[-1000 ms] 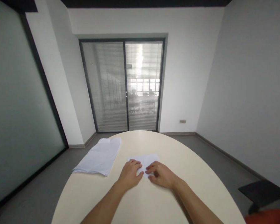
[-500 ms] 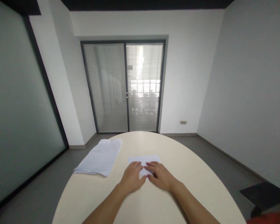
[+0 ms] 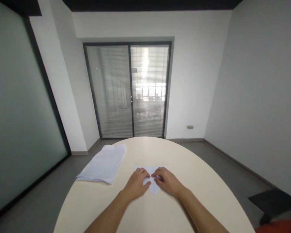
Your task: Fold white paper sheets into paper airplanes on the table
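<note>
A small white sheet of paper [image 3: 153, 187], folded to a point toward me, lies on the cream oval table [image 3: 196, 194]. My left hand [image 3: 137, 183] rests flat on its left half, fingers stretched along the far edge. My right hand [image 3: 167, 181] lies on its right half, fingertips meeting those of the left near the paper's far edge. Both hands press the paper down; most of it is hidden under them.
A stack of white paper sheets [image 3: 103, 163] lies at the table's left edge, partly overhanging it. Behind the table stands a sliding glass door with blinds [image 3: 128, 90]. A dark chair [image 3: 274, 202] shows at the lower right.
The paper's far corners have been folded in, so it now shows a point toward me instead of a rectangle. Both hands shifted slightly along the fold.
</note>
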The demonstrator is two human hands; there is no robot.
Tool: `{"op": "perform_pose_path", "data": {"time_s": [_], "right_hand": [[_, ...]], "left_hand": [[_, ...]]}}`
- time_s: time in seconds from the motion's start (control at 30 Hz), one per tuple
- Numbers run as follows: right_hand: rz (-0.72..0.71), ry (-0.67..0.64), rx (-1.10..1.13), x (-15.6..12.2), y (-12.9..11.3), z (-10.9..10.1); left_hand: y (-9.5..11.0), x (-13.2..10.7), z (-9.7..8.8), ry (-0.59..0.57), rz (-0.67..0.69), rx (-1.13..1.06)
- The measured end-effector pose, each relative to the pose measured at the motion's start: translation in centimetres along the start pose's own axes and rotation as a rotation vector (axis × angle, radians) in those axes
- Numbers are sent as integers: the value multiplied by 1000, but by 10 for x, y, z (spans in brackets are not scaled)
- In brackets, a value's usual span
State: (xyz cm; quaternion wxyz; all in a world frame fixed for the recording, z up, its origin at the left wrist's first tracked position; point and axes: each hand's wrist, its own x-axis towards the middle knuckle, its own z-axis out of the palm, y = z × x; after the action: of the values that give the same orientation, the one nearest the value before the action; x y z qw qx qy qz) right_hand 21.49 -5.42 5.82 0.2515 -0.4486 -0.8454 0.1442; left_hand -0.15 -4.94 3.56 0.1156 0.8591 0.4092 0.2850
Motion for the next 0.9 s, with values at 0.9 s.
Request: {"op": "perform_pose_path", "data": {"time_s": [0.9], "right_hand": [[137,-179,-174,-6,3,4]], "left_hand": [[7,-3,-6,-5,-81,218]]}}
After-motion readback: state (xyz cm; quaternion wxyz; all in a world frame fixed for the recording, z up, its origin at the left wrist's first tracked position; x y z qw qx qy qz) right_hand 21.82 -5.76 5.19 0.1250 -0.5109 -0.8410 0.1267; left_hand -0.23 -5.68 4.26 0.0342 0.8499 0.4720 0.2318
